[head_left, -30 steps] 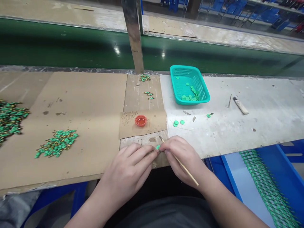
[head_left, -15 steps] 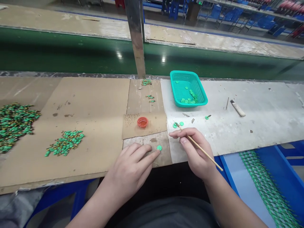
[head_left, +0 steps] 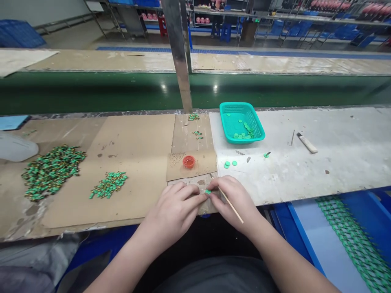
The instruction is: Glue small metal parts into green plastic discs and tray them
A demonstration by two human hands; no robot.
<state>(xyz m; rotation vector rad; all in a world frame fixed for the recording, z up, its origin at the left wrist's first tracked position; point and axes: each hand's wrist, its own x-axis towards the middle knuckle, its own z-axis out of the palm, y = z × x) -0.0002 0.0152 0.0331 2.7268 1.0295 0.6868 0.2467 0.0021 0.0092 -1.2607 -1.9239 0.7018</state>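
My left hand point(head_left: 175, 207) and my right hand point(head_left: 233, 199) meet at the near edge of the bench over a small green disc point(head_left: 208, 191). Fingertips of both hands press in on the disc from either side. My right hand also grips a thin wooden stick point(head_left: 231, 206), which slants back toward my wrist. A small red cap point(head_left: 188, 161) holding liquid sits on a cardboard scrap just beyond the hands. Two loose green discs point(head_left: 229, 164) lie to the right of the cap.
A teal basket point(head_left: 256, 126) with several green discs stands at the back. Piles of green-and-yellow parts point(head_left: 50, 171) point(head_left: 109, 184) lie on cardboard at left. A brush-like tool point(head_left: 307, 143) lies right. Green strips point(head_left: 351, 240) fill a blue bin below. A metal post point(head_left: 180, 53) rises behind.
My right hand came back from the loose discs on the right to the disc by my left fingertips. Both hands now pinch at it. The camera view tilted up.
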